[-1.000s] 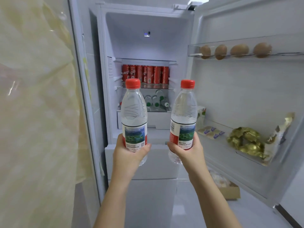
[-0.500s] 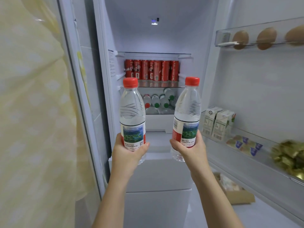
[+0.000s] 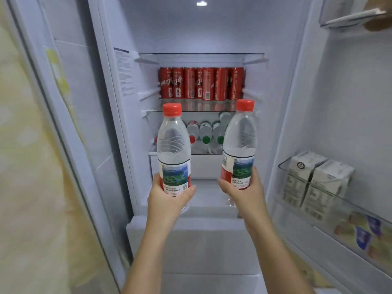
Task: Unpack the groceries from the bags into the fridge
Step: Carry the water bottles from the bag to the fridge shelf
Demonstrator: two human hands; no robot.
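**Two full hands, one crowded shelf**

Each hand carries an upright water bottle in front of the open fridge [image 3: 212, 28], just below the row of red cans [image 3: 201, 83]. The left hand [image 3: 167, 196] has its grip wrapped round the label of the left bottle [image 3: 172, 145]. The right hand [image 3: 244, 192] has its grip closed the same way, low on the right bottle [image 3: 239, 141].

Held so near the base, either bottle could tip if its cap clips the glass shelf [image 3: 203, 109] under the cans. Beneath the cans, lying bottles [image 3: 205, 132] seem tightly packed, though blur hides the gaps. Pushing more in could send some rolling out, and no hand is free to steady them.
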